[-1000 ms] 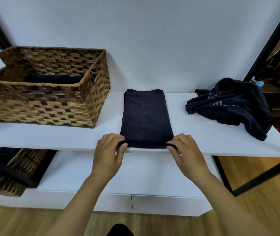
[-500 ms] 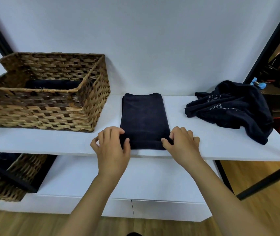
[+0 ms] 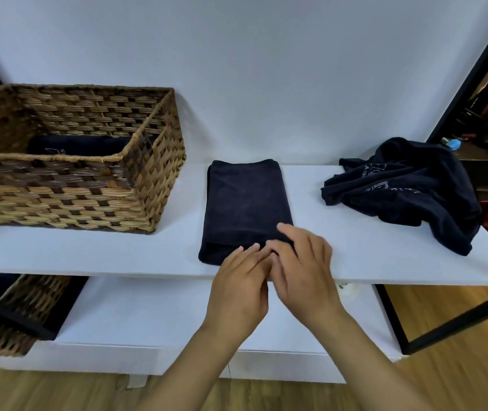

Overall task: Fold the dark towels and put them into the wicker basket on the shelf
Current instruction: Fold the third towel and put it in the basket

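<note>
A folded dark towel (image 3: 245,206) lies flat on the white shelf (image 3: 88,253), its near end close to the shelf's front edge. Both hands meet at that near end, toward its right corner. The left hand (image 3: 241,284) has its fingers straight and close together, tips touching the towel's edge. The right hand (image 3: 303,266) lies partly on the towel, fingers relaxed and slightly spread; blur hides whether they pinch the cloth. The wicker basket (image 3: 136,185) stands at the shelf's left end with dark cloth inside. A crumpled dark towel (image 3: 409,191) lies at the right end.
</note>
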